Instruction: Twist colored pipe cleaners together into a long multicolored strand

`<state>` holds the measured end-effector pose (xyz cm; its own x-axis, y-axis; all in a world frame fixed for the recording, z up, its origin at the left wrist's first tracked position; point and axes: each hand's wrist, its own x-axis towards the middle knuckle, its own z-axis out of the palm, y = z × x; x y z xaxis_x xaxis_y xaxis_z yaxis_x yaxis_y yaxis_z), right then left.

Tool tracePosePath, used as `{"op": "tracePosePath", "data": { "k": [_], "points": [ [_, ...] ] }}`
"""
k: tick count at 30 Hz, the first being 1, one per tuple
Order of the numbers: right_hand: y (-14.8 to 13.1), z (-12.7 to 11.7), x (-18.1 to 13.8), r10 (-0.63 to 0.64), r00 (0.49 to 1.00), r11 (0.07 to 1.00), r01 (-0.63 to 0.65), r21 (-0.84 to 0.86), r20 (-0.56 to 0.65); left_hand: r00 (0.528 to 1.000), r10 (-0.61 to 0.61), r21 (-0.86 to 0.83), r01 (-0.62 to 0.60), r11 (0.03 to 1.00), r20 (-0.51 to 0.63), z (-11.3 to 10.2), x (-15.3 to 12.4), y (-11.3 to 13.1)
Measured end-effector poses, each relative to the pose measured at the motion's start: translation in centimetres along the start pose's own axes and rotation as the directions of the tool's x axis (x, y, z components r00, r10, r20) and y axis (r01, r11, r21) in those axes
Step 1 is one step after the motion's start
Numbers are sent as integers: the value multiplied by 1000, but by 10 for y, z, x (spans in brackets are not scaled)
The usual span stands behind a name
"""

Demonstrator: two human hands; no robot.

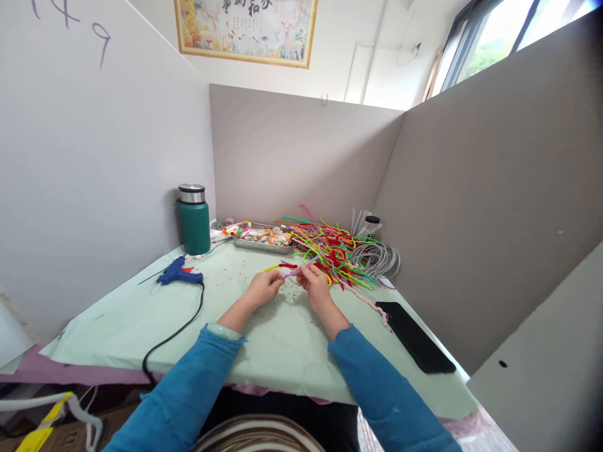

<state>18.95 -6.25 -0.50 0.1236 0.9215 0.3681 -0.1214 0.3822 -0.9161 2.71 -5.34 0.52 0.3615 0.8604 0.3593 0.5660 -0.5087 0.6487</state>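
- Both hands pinch one lilac pipe cleaner (298, 270): left hand (262, 288) and right hand (315, 285), each grip closed on it, above the worktop (264, 339).
- It looks barely shaped, so the work seems early.
- Pile of pipe cleaners (332, 248) lies unused behind; glue gun (179, 273) rests left, untouched.

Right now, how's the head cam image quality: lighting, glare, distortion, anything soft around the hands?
Head view: even daylight, with the window at top right blown out. Wide-angle lens bends the partition walls and darkens the right edge. Left hand and right hand are small in the frame and slightly soft; the pipe cleaner they pinch is hard to resolve. Only faint shadows fall on the green table cover.
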Motion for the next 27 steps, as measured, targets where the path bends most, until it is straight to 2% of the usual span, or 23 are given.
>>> {"op": "tracePosePath", "data": {
  "k": [7, 11, 16, 21, 24, 27],
  "points": [
    [0, 1, -3, 2, 991, 1000, -2, -4, 133, 1000, -1, -80, 1, 997, -9, 2, 1, -3],
    [1, 0, -1, 26, 993, 999, -22, -35, 117, 998, -29, -137, 20, 990, -60, 3, 3, -5],
    [7, 0, 2, 110, 993, 991, -106, -80, 53, 994, -28, -199, 6, 980, -109, 2, 6, -9],
    [15, -4, 5, 86, 996, 935, -88, -343, -22, 992, -37, -209, 11, 978, -117, -1, 6, -10],
    [18, -4, 5, 50, 999, 850, -37, -526, 10, 988, -45, -186, 17, 982, -147, -1, 6, -9],
    [19, -2, 4, 27, 999, 798, 4, -603, 43, 979, -57, -161, 25, 987, -197, -2, 6, -10]
  ]
}}
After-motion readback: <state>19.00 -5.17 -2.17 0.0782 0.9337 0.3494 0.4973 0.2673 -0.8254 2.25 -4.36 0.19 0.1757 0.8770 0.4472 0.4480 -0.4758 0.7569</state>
